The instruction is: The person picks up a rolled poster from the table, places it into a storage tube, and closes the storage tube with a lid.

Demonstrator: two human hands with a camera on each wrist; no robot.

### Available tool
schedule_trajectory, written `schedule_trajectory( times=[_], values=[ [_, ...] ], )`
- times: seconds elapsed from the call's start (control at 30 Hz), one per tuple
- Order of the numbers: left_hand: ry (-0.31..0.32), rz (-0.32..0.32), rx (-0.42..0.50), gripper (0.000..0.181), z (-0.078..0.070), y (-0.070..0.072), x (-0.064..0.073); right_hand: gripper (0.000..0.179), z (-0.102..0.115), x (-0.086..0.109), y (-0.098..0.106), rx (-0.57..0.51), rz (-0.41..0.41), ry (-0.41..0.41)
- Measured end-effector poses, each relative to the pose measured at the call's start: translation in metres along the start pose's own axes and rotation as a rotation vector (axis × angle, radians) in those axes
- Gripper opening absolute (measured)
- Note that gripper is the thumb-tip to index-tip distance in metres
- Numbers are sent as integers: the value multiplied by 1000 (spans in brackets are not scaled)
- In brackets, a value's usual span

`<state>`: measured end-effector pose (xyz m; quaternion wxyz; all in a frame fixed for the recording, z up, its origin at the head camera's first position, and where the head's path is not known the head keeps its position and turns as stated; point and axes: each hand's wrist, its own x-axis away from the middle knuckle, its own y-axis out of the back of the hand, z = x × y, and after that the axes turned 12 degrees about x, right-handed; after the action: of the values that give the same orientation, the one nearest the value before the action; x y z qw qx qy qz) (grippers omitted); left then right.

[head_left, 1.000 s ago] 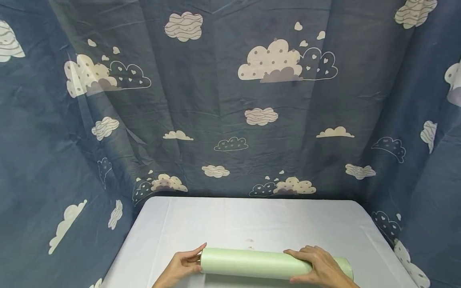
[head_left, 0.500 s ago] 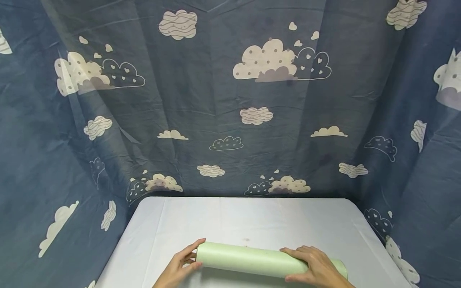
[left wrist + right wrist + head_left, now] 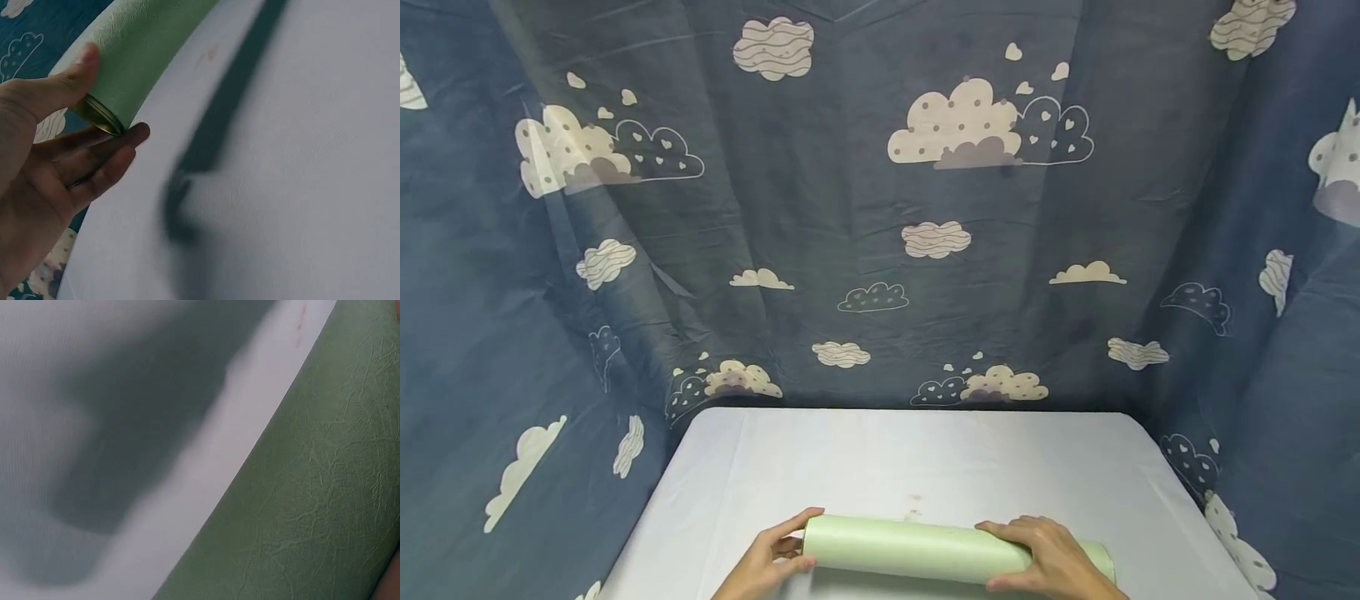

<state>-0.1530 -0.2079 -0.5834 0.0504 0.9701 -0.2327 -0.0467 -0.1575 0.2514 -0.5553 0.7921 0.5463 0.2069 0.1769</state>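
Note:
A long light green tube (image 3: 895, 547) lies crosswise between my hands, over the near part of the white table. At its left end, my left hand (image 3: 766, 558) holds the rim between thumb and fingers. In the left wrist view the thumb presses the tube's side (image 3: 147, 47) and fingertips meet the gold metal rim (image 3: 100, 114). My right hand (image 3: 1047, 557) grips the tube from above near its right end, thumb and fingers spread across it. The right wrist view is filled by the tube's wrinkled green surface (image 3: 312, 487), with slivers of skin at the edge.
The white tabletop (image 3: 850, 458) has small brownish marks (image 3: 914, 504) just beyond the tube. A dark blue cloth printed with clouds (image 3: 880, 208) hangs behind and on both sides. The tube and hands cast a shadow (image 3: 231, 94) on the table.
The tube and both hands have shifted slightly left. Its left end rose a little half a second ago and is lower again now. Both hands keep their hold.

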Motion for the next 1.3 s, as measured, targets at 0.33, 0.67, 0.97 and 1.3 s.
schedule_trajectory(
  times=[0.33,0.67,0.97,1.3],
  values=[
    [-357,-174,-906,77,-17,-32,-13,70,8,-7,-4,120,-168,83],
    [-568,-151,-1105,83,-14,-47,-22,71,10,-17,-8,140,-180,150],
    [-653,-236,-1060,72,9,-45,-17,81,-13,1,-1,309,-112,82],
    [-564,-207,-1032,78,20,-41,-28,77,-27,5,-19,355,-270,116]
  ],
)
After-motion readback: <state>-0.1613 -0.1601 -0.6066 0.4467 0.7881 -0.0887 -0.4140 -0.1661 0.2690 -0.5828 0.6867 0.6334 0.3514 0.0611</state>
